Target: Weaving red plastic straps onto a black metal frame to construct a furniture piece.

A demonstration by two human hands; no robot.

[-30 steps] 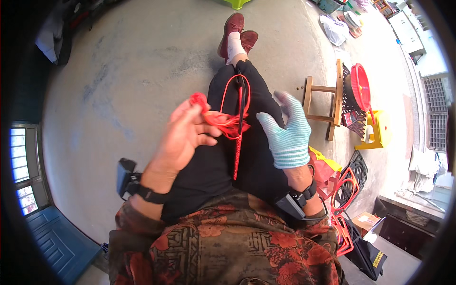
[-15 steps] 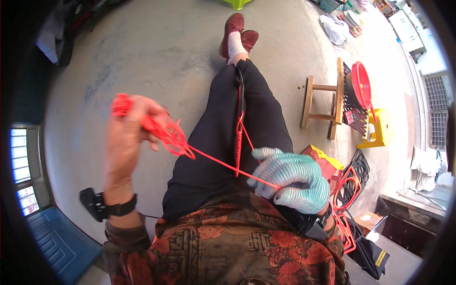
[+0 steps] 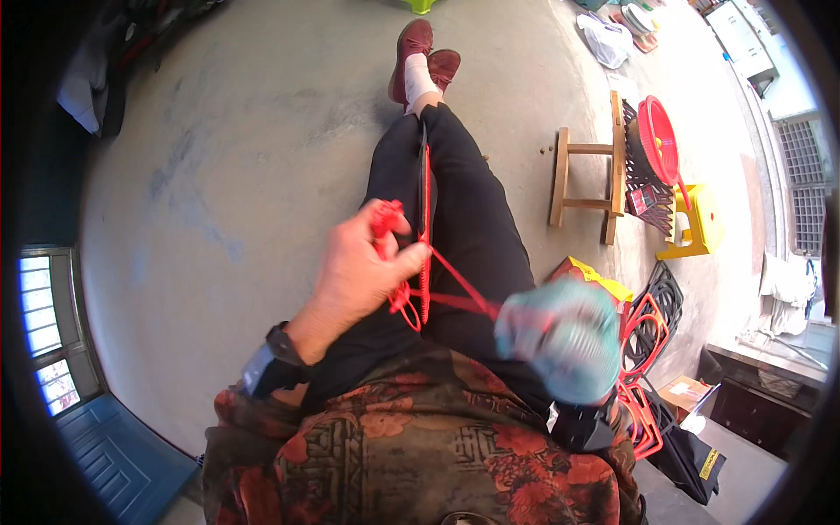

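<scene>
Left of the wrapped strip [image 3: 427, 197], your left hand [image 3: 350, 267] is gripping likely soft, light cord [image 3: 386, 219], best held bunched; your right hand [image 3: 560, 339], its strand [image 3: 468, 302].

Brown floral shirt [image 3: 385, 472] — black trousers [image 3: 479, 197] — teal glove [image 3: 564, 337] (blurred), maroon shoes [image 3: 415, 44].

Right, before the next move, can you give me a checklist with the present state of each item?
1. Left hand holding the red cord bundle: ok.
2. Red strands running to the gloved right hand: ok.
3. Right hand's finger grip on the strands: cannot tell, motion blur.
4. Red-wrapped strip in view over the legs: ok.
5. No loose loops below the left hand: not ok, some hang there.
</scene>
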